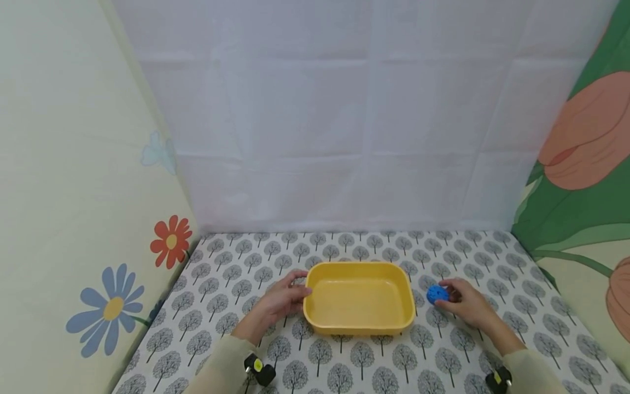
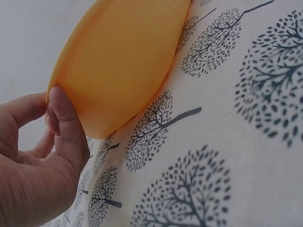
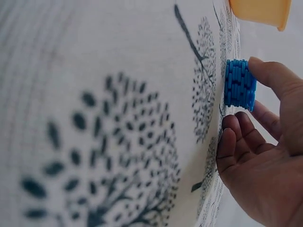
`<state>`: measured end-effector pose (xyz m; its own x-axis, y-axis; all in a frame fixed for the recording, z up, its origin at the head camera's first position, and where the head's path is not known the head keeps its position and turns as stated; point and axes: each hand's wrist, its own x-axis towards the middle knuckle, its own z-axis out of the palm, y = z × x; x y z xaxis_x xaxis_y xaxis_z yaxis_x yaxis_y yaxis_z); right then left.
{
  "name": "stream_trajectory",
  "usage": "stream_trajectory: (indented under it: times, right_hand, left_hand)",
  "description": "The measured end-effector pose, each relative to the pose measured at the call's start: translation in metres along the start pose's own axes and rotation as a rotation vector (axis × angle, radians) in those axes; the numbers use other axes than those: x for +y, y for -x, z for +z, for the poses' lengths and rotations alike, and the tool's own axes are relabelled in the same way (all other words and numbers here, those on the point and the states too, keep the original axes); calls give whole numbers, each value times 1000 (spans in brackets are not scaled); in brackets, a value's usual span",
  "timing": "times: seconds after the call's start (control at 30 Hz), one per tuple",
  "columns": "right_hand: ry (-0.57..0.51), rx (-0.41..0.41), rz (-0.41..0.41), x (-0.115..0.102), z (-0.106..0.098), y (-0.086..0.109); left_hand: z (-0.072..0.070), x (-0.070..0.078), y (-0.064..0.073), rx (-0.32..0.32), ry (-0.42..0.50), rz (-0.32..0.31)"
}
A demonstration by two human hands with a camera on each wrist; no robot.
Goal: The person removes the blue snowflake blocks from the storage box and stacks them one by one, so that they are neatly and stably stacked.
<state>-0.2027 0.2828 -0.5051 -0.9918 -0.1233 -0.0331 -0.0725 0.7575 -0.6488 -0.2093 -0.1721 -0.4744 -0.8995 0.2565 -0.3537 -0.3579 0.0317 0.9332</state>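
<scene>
A yellow rectangular plastic basin point(image 1: 359, 303) with rounded corners stands on the cloth, and its inside is bare. My left hand point(image 1: 273, 307) pinches the basin's left rim between thumb and fingers; the left wrist view shows this hand point(image 2: 45, 151) close up at the edge of the basin point(image 2: 128, 52). To the right of the basin is a small stack of round blue notched discs point(image 1: 437, 294). My right hand point(image 1: 467, 306) holds this stack by its sides, between thumb and index finger. In the right wrist view the stacked discs point(image 3: 240, 85) appear at or very near the cloth, with the other fingers loosely curled beside them.
A white cloth point(image 1: 339, 358) printed with grey trees covers the table. Behind it hangs a creased white sheet point(image 1: 315, 120). Flower-patterned panels flank the table, the left panel point(image 1: 74, 180) pale and the right panel point(image 1: 581, 235) mostly green.
</scene>
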Motion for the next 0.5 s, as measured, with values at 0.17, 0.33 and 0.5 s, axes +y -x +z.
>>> stream_trajectory:
  times: [0.17, 0.33, 0.5]
  right_hand:
    - [-26, 3, 42, 0, -2, -4]
    - [-20, 24, 43, 1, -13, 0]
    - [2, 52, -72, 8, -31, 3]
  left_hand:
    - [0, 2, 0, 10, -11, -9]
    - [0, 2, 2, 28, -50, -27]
    - [-6, 4, 7, 19, -131, -25]
